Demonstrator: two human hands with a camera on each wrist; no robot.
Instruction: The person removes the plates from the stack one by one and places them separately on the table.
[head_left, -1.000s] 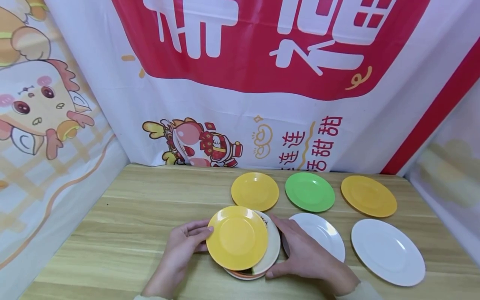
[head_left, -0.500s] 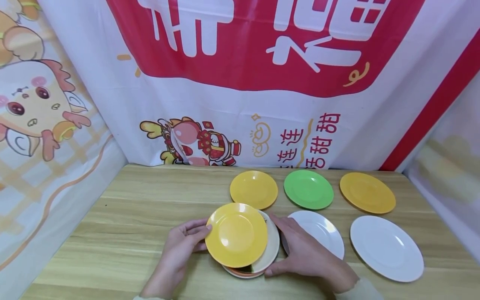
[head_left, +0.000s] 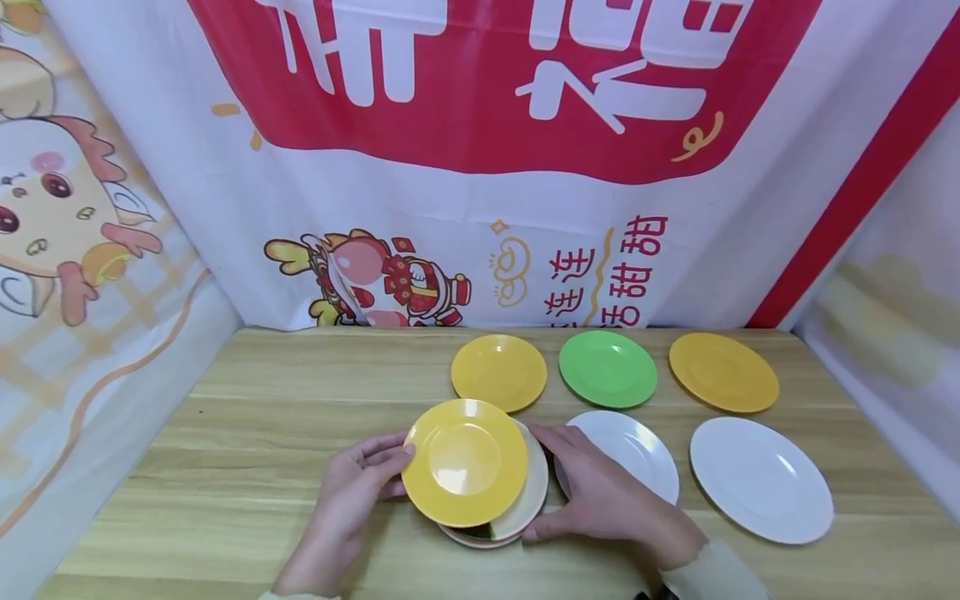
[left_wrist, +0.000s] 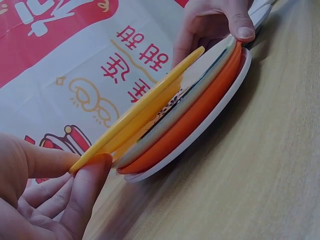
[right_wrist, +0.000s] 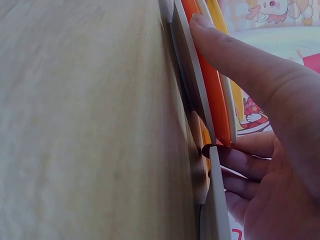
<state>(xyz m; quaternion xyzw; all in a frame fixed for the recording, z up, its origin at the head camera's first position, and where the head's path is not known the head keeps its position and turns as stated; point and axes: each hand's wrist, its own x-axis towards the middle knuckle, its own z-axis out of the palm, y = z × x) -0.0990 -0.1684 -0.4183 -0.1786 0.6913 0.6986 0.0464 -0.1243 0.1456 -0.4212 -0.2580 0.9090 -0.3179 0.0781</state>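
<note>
A round yellow plate (head_left: pixel 465 462) is held at its left rim by my left hand (head_left: pixel 348 492), thumb above and fingers beneath. In the left wrist view it tilts up from the stack, its right side raised over a cream plate (head_left: pixel 536 479) with a dark pattern. Below the cream plate lie an orange plate (left_wrist: pixel 207 100) and a white plate (left_wrist: pixel 212 114). My right hand (head_left: pixel 600 492) grips the right side of this stack, thumb at the near edge and fingers at the far edge. Most of the cream plate's face is hidden.
Behind the stack are another yellow plate (head_left: pixel 498 372), a green plate (head_left: pixel 607 368) and an orange-yellow plate (head_left: pixel 723 372). To the right lie two white plates (head_left: pixel 637 454) (head_left: pixel 761 479), the nearer one partly behind my right hand. A printed cloth (head_left: pixel 420 192) hangs along the table's back edge.
The head view has shifted a little, so everything sits slightly further left and higher. Both hands keep their hold, and the plates stand almost as before.
</note>
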